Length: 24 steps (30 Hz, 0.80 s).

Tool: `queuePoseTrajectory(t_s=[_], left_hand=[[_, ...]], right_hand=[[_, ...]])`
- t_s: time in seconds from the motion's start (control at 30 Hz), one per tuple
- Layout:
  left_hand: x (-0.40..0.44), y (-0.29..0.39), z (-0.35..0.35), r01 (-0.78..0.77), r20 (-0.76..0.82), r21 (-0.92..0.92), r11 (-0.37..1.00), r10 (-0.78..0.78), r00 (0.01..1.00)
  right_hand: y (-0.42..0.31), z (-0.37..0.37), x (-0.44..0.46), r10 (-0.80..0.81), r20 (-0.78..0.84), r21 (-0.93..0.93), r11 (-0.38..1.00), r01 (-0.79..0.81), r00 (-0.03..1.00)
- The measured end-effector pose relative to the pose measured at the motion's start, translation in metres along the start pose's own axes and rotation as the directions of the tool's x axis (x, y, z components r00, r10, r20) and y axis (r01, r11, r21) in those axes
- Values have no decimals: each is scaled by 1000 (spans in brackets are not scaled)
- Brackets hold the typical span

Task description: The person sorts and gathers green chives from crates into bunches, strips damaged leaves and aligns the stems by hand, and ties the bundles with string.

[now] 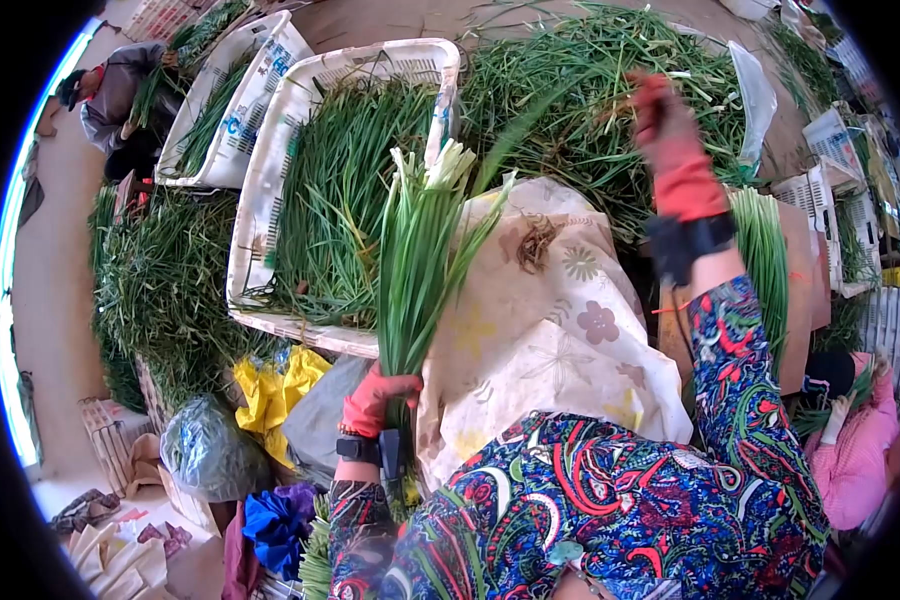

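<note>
Left hand [378,398], red-gloved: fingers closed round the lower part of a bunch [407,270]; the glove hides the leaves there, and we lose their tips around the wrist strap [358,450]. Right hand [672,145] out over the heap [570,60], badly blurred; we cannot tell whether its fingers are spread or pinching anything. The bunch stands nearly upright, partly covering crate [258,215] and cloth [570,300]: whitish ends uppermost, long green leaves, some splaying right. Beyond, a person in pink [855,450], partly lost at the dark rim.
</note>
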State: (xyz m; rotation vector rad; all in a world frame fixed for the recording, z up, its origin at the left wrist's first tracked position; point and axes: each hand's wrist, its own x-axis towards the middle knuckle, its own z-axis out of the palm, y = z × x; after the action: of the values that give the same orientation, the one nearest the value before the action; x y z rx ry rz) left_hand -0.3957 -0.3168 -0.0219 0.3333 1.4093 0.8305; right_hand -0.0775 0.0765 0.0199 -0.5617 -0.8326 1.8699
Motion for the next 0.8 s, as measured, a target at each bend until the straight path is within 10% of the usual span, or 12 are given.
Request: queuePoseTrajectory(t_s=[0.03, 0.07, 0.17, 0.23, 0.47, 0.8], left_hand=[[-1, 1, 1, 1, -1, -11, 1000, -1, 1000], [-1, 3, 3, 1, -1, -23, 1000, -1, 1000], [-2, 11, 5, 13, 2, -14, 1000, -12, 1000], [-2, 11, 8, 7, -15, 1, 1000, -7, 1000], [-5, 22, 9, 48, -35, 135, 990, -43, 998], [-4, 28, 9, 45, -37, 127, 991, -41, 998]], right_hand=[[-21, -2, 0, -169, 22, 182, 970, 162, 985], [-31, -1, 9, -205, -487, 232, 907, 352, 849], [-4, 20, -5, -28, -90, -493, 870, -20, 996], [28, 80, -43, 453, 13, -629, 697, -345, 891], [153, 105, -27, 492, 95, -888, 434, -150, 865], [176, 82, -22, 239, 199, -902, -335, 273, 950]])
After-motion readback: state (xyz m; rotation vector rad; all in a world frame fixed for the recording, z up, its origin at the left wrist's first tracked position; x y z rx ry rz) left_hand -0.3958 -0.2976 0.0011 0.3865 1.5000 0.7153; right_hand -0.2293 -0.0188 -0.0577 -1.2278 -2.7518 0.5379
